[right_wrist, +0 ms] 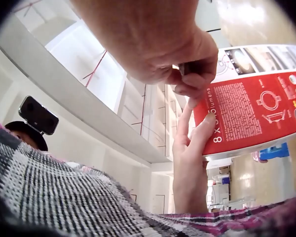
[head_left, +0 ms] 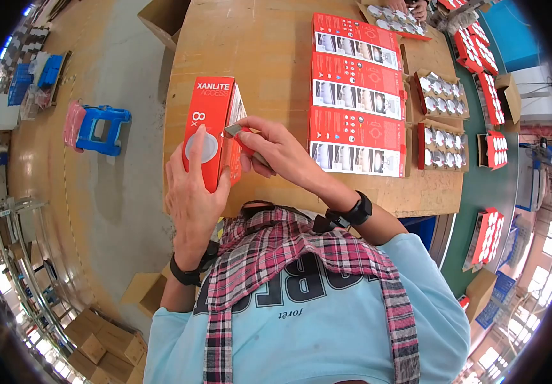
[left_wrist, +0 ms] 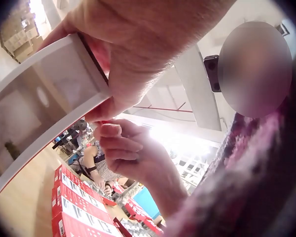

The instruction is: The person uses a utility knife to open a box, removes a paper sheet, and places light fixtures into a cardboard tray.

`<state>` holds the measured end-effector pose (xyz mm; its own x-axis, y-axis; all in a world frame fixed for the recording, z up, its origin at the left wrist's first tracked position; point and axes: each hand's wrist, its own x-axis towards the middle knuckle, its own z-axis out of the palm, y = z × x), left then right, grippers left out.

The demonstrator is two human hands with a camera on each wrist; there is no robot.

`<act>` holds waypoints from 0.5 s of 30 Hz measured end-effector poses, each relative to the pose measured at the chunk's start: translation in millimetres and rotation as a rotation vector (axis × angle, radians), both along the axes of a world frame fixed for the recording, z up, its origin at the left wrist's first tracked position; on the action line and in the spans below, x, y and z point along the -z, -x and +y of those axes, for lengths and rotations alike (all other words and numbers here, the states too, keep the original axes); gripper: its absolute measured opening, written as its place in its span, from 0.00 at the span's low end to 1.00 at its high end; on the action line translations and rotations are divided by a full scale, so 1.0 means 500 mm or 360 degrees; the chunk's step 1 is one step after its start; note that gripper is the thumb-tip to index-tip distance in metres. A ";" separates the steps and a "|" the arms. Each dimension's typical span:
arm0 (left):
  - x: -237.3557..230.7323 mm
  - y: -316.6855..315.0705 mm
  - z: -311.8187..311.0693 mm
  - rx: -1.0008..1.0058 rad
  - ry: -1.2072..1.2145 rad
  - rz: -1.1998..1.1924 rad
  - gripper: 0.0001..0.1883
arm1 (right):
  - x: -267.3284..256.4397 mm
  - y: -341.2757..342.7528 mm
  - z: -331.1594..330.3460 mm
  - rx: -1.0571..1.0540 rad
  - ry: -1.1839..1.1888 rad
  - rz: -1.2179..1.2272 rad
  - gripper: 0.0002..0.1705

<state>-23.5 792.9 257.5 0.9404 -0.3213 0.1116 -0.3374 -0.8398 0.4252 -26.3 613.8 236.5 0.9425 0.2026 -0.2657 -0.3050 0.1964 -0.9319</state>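
Observation:
My left hand (head_left: 194,192) grips the lower end of a red XANLITE box (head_left: 211,96), its index finger along the printed front and its thumb at the right side. The box is tilted up over the table. In the right wrist view the box's printed red side (right_wrist: 241,108) faces the camera. My right hand (head_left: 282,150) pinches a small grey flat-ended tool (head_left: 232,130), held against the box's right edge; its far end is hidden in the fingers, and I cannot tell its kind. In the left wrist view the right hand (left_wrist: 130,148) has curled fingers.
Three red boxes (head_left: 356,89) lie in a column on the wooden table (head_left: 276,57). Right of them stand open boxes of round lamps (head_left: 442,147), with more on the green surface (head_left: 461,224). Another person's hands (head_left: 410,6) show at the far edge. A blue stool (head_left: 103,130) stands left.

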 end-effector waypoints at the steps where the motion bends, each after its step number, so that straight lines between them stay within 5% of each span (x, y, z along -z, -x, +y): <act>1: 0.000 0.001 -0.001 0.0004 0.0006 -0.0017 0.38 | -0.001 0.001 0.000 0.0007 -0.0006 0.0010 0.17; 7: 0.001 0.003 -0.002 0.0052 0.0042 -0.0062 0.35 | 0.016 -0.006 -0.011 -0.0101 -0.0314 0.0125 0.15; 15: 0.007 0.001 -0.004 0.0028 0.0131 -0.0057 0.35 | -0.004 0.005 0.008 -0.0109 0.0048 -0.0014 0.14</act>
<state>-24.1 790.9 253.7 0.9297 -0.3258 0.1718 -0.3678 -0.7964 0.4801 -28.8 618.1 238.4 0.9290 0.2588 -0.2647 -0.3087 0.1470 -0.9397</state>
